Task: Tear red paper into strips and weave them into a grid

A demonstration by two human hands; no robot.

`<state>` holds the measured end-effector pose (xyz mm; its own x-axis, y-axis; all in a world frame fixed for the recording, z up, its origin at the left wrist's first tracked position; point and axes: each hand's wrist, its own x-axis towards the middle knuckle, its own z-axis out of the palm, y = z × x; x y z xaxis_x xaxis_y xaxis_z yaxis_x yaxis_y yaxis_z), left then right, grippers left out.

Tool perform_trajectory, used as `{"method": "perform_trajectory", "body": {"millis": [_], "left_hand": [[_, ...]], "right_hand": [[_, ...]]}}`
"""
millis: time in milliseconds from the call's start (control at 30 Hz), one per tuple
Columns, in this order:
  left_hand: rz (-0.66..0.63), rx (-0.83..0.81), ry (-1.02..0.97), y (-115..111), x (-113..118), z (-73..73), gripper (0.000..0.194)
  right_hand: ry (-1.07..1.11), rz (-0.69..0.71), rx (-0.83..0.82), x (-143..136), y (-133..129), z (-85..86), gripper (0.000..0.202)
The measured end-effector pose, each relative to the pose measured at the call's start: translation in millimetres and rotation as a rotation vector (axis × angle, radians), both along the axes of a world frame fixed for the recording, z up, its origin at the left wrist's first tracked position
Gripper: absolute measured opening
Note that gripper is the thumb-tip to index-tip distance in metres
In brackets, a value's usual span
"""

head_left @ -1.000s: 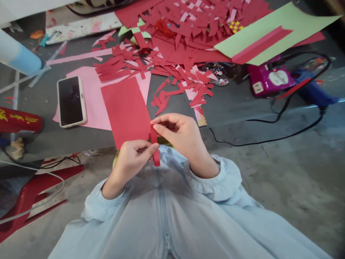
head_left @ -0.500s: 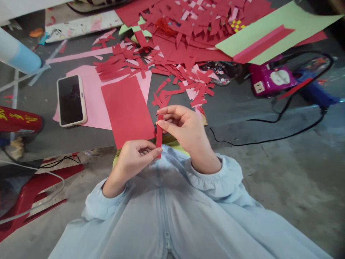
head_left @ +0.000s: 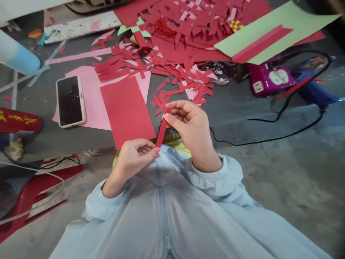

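A narrow red paper strip (head_left: 162,131) slants between my two hands, in front of the table's near edge. The lower end is pinched between thumb and fingers of my left hand (head_left: 136,158). My right hand (head_left: 190,127) pinches the upper end, higher and to the right. Just beyond my left hand lies a red paper sheet (head_left: 126,109), partly over a pink sheet (head_left: 94,108). Red and pink paper scraps (head_left: 188,81) are scattered beyond my right hand.
A phone (head_left: 70,101) rests on the pink sheet. At left are a red can (head_left: 20,120) and a white-blue bottle (head_left: 20,54). A purple box (head_left: 271,79), blue glue gun (head_left: 312,86) and black cable (head_left: 242,144) are at right; green paper (head_left: 258,32) lies behind.
My right hand has moved slightly up and to the right with the strip's upper end. The strip now leans to the right. My left hand has barely moved.
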<state>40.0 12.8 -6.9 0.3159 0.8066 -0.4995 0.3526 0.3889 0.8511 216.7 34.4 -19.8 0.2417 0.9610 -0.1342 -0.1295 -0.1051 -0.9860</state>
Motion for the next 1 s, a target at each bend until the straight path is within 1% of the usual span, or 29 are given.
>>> {"method": "perform_trajectory", "body": {"millis": [233, 333, 500, 567, 633, 767, 900, 1000], "left_hand": [[0.032, 0.001, -0.021, 1, -3, 0.6, 0.02], [0.049, 0.002, -0.042, 1, -5, -0.6, 0.021], [0.078, 0.09, -0.129, 3, -12, 0.2, 0.02], [0.09, 0.15, -0.115, 3, -16, 1.4, 0.019], [0.11, 0.22, -0.056, 3, -20, 2.9, 0.018], [0.133, 0.4, 0.165, 1, -27, 5.3, 0.014], [0.119, 0.51, 0.303, 2, -34, 5.7, 0.01], [0.09, 0.554, 0.361, 5, -38, 4.9, 0.014]], "right_hand": [[-0.011, -0.034, 0.014, 6, 2, -5.3, 0.022], [-0.005, -0.053, 0.011, 9, 2, -4.7, 0.022], [-0.012, -0.053, -0.007, 14, 0, 0.6, 0.022], [-0.041, -0.018, -0.014, 17, 0, 2.0, 0.024], [-0.079, 0.034, -0.023, 20, 0, 3.0, 0.024], [-0.168, 0.186, -0.046, 26, 0, 4.7, 0.021], [-0.354, 0.324, -0.008, 30, 1, 8.3, 0.019], [-0.531, 0.387, 0.014, 29, 5, 13.9, 0.017]]}}
